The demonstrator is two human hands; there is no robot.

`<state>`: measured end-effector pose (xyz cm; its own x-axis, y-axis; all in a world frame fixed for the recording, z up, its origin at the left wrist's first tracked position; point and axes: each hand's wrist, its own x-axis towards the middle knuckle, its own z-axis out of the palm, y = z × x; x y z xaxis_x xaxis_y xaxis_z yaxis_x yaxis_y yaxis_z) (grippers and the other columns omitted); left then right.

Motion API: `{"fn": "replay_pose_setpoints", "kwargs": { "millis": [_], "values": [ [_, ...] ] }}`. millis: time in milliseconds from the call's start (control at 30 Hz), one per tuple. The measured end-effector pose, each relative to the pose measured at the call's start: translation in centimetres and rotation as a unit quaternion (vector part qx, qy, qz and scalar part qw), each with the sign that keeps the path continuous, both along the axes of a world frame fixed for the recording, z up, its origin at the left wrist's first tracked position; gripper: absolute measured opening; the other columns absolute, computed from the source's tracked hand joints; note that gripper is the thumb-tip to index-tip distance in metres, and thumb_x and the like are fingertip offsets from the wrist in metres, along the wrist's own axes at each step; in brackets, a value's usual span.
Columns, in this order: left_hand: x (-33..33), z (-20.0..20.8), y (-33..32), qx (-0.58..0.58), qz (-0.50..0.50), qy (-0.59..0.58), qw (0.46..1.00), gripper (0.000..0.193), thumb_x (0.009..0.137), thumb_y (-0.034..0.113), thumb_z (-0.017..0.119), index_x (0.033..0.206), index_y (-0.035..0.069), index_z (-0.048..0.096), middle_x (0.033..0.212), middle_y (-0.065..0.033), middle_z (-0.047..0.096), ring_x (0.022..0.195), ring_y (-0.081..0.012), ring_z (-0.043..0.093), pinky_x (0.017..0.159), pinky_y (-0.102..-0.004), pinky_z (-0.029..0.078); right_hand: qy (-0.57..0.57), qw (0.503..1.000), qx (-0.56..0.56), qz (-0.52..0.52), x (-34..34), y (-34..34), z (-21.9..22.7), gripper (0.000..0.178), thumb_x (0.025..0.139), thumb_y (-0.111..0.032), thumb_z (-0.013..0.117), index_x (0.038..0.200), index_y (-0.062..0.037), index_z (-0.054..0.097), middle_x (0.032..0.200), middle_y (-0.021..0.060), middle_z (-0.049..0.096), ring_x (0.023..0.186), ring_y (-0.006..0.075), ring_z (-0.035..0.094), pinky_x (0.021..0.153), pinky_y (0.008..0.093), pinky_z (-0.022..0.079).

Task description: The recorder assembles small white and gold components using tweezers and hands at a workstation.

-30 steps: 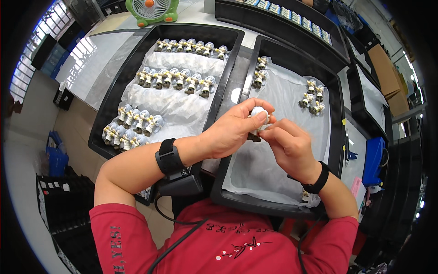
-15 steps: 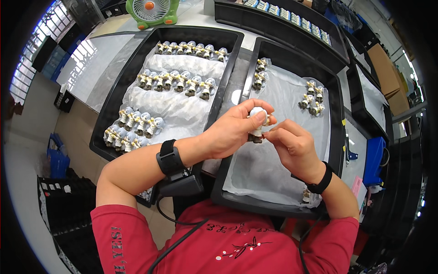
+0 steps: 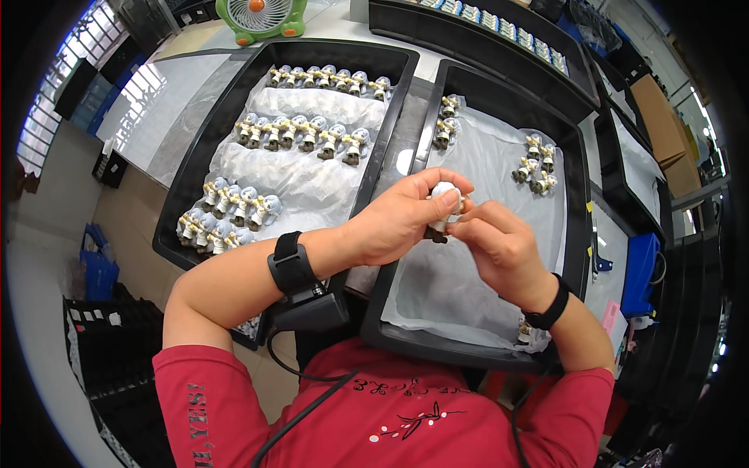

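My left hand [image 3: 392, 222] holds a small figurine [image 3: 440, 224] with pale hair, a white body and dark feet, thumb across its head. Close against the figurine's side, my right hand [image 3: 503, 248] is closed in a pinch; anything between those fingertips is too small to make out. Both hands are above a black tray [image 3: 460, 348] lined with white paper, where several similar figurines [image 3: 535, 165] lie in small groups along the edges. To the left, another paper-lined black tray [image 3: 201, 156] carries rows of such figurines [image 3: 303, 132].
At the far left stands a green fan [image 3: 261, 17]. A long black tray [image 3: 476, 58] with blue-and-white pieces lies at the back right. Right of my tray are a blue container [image 3: 641, 273] and a blue-handled tool [image 3: 601, 264]. A black device with a cable [image 3: 310, 312] hangs at my left wrist.
My right fingers have shifted slightly up along the figurine's side, and the figurine is tilted a little differently. My left hand keeps its hold.
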<state>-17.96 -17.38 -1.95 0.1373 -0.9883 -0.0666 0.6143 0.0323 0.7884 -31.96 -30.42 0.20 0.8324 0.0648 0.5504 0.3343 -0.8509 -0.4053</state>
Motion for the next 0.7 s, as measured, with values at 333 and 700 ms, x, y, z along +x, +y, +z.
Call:
{"fn": "replay_pose_setpoints", "kwargs": {
  "millis": [333,700],
  "values": [
    [0.3,0.3,0.2,0.003,-0.027,0.01,1.0,0.036,0.096,0.03,0.051,0.123,0.006,0.046,0.103,-0.0022,0.058,0.093,-0.0101,0.056,0.083,-0.0298,0.047,-0.062,0.99,-0.111,-0.06,0.0,-0.3,0.8,0.02,0.064,0.001,0.07,0.079,-0.0122,0.065,0.078,-0.0018,0.06,0.078,0.0189,0.054,0.074,0.0329,0.036],
    [2.9,4.3,1.2,-0.054,0.105,0.006,0.993,0.036,0.092,0.015,0.05,0.125,0.006,0.042,0.11,-0.0093,0.053,0.111,-0.0248,0.054,0.093,-0.0428,0.047,-0.08,0.989,0.018,-0.124,0.2,-1.1,1.8,0.02,0.07,0.006,0.069,0.084,-0.007,0.064,0.078,0.005,0.058,0.076,0.0218,0.053,0.068,0.0316,0.041]
  ]
}}
